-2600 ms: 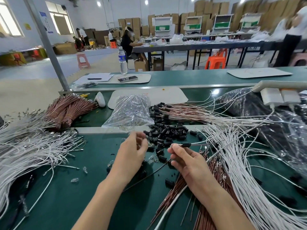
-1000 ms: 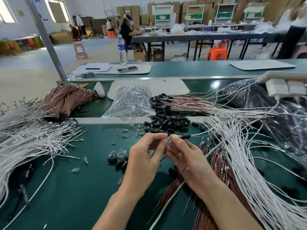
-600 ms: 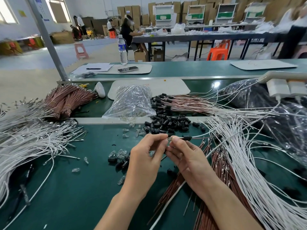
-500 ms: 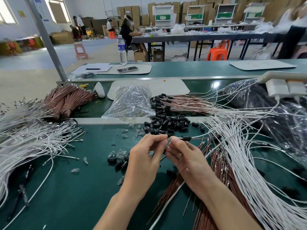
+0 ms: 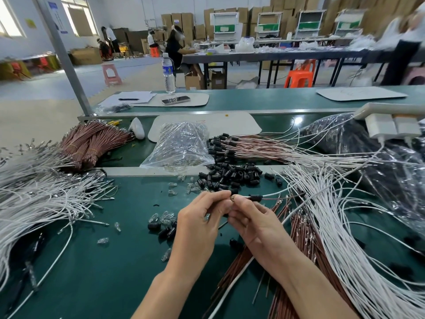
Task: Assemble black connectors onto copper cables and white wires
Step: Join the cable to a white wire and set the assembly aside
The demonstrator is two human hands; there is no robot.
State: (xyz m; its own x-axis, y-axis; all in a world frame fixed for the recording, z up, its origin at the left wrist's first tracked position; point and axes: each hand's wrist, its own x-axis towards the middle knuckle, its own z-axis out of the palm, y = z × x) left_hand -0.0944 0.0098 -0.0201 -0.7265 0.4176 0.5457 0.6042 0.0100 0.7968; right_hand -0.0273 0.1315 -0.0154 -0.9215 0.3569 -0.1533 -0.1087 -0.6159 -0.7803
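- Your left hand [image 5: 200, 226] and right hand [image 5: 255, 224] are meeting fingertip to fingertip above the green-topped bench [image 5: 92, 272]. Both sets of fingers are curling into a tight pinch.
- Right fingers are gripping the thin white wire [image 5: 270, 195] just behind its tiny bright metal terminal [image 5: 232, 198], and left fingers are pinching that terminal. Anything else in the pinch is too small to tell.
- The small black cylindrical connector [image 5: 255, 197] is already riding on the wire just right of your right fingertips, off the bench. A thin copper-brown cable [image 5: 285, 198] is trailing out of it alongside.
- You are probably dressing the terminal before seating the connector. Be keeping the right pinch close behind the tip so the wire is not buckling, and be sliding the connector straight along it.
- The heap of loose black connectors [image 5: 230, 178] is lying just beyond your hands.
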